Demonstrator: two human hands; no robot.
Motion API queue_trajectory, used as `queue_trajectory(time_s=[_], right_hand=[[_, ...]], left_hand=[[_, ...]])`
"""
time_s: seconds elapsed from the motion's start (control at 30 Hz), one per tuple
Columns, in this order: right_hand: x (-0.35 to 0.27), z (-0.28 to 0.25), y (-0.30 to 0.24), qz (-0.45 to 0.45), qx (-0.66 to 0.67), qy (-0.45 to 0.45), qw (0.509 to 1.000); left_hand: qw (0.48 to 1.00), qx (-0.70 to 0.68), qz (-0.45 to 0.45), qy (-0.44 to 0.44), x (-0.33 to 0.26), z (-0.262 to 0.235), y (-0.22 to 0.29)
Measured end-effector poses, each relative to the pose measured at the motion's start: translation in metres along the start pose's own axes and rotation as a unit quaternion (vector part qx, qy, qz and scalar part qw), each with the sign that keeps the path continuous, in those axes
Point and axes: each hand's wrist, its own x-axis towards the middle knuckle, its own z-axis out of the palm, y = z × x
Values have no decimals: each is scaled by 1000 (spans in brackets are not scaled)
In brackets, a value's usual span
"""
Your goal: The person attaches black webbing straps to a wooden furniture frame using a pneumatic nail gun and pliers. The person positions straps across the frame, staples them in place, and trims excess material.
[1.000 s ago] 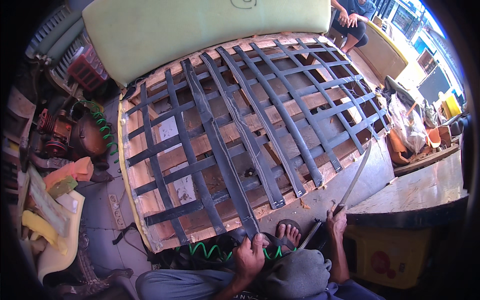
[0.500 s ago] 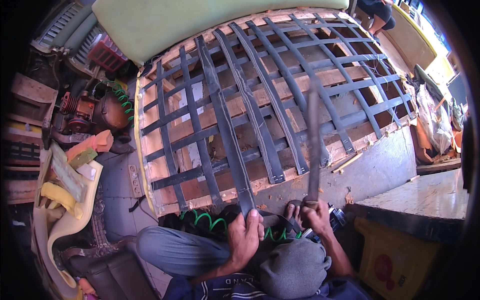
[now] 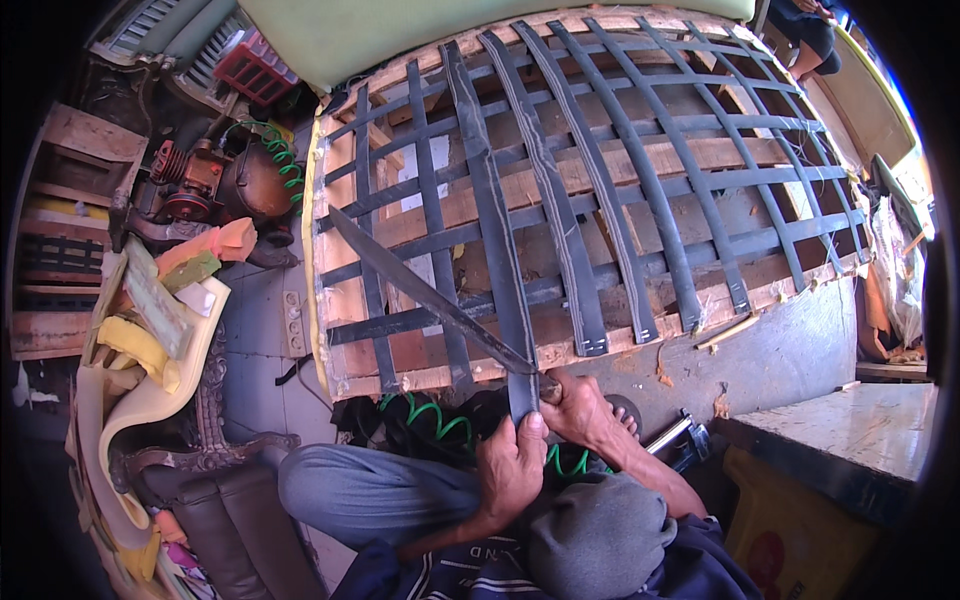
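My left hand (image 3: 512,462) is closed on the loose near end of a black rubber strap (image 3: 504,250), pulling it taut over the front rail of the wooden frame (image 3: 430,376). My right hand (image 3: 582,412) grips the handle of a long knife (image 3: 425,293). Its dark blade slants up to the left over the webbing and crosses the held strap close to the front rail. Whether the edge has entered the rubber, I cannot tell. Other straps interlace across the frame, several with staples visible at their near ends.
A pale green padded panel (image 3: 500,35) stands behind the frame. Green coiled hose (image 3: 440,425) and a staple gun (image 3: 690,440) lie near my feet. An air compressor (image 3: 215,185) and foam scraps (image 3: 140,345) are left; a table (image 3: 850,425) is right. Another person (image 3: 812,40) is at far right.
My right hand has moved left, bringing the knife from upright to slanting across the held strap. My left hand still grips the strap end. The whole view has shifted slightly.
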Motion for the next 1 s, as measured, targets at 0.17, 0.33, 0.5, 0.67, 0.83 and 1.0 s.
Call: queue_trajectory(time_s=[0.17,0.33,0.5,0.67,0.83,1.0], right_hand=[[5,21,-11,-142,-136,-13,980],[0,-1,-23,-81,63,29,994],[-31,-64,-7,-57,236,360,901],[-81,-122,80,248,33,603,758],[-106,-126,167,315,-150,539,766],[-111,-88,154,308,-334,463,761]], left_hand=[[981,143,-7,-128,-45,-17,-20],[982,133,77,-112,-58,-59,-19],[998,36,-1,-54,-25,-128,5],[996,-49,54,-42,-2,-162,31],[995,-22,63,-72,6,-164,43],[982,-25,173,-74,-1,-172,88]])
